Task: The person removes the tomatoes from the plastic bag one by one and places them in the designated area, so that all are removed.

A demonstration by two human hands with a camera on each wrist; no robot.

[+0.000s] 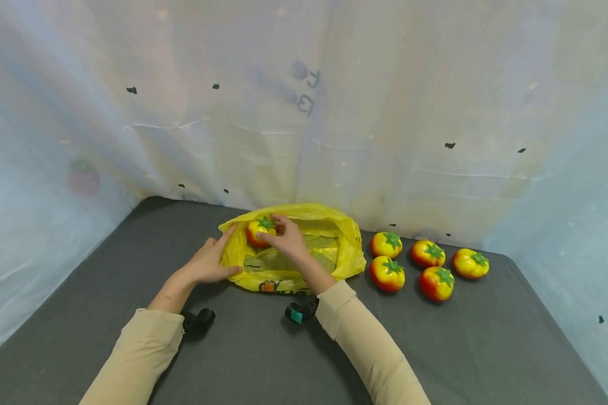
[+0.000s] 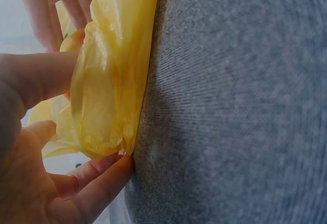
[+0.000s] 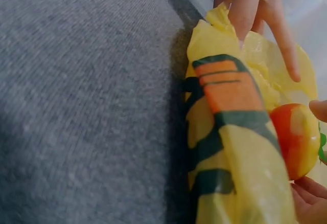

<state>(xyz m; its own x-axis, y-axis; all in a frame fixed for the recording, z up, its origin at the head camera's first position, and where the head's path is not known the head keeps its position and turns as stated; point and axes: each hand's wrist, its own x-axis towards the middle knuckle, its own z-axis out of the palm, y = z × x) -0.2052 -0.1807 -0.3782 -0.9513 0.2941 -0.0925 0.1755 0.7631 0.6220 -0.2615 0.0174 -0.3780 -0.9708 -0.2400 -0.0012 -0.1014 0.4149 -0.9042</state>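
A yellow plastic bag [image 1: 348, 270] lies with its mouth spread wide on the dark surface. Inside its left part, my right hand [image 1: 287, 239] holds a red-and-yellow tomato [image 1: 255, 232] with a green leafy top between thumb and fingers. My left hand [image 1: 210, 263] is at the bag's left end, thumb and fingers spread against the rim. In the left wrist view the thumb reaches behind the yellow film, and other straight fingers [image 2: 104, 185] touch its outer side. The right wrist view shows the tomato [image 3: 296, 142] beside the bag's printed wall [image 3: 230, 96].
Several more red-and-yellow tomatoes with green tops, such as the rightmost tomato [image 1: 470, 264], stand to the right of the bag. The dark grey table [image 1: 253, 360] ends against a whitish plastic sheet [image 1: 385, 84] at the back and sides.
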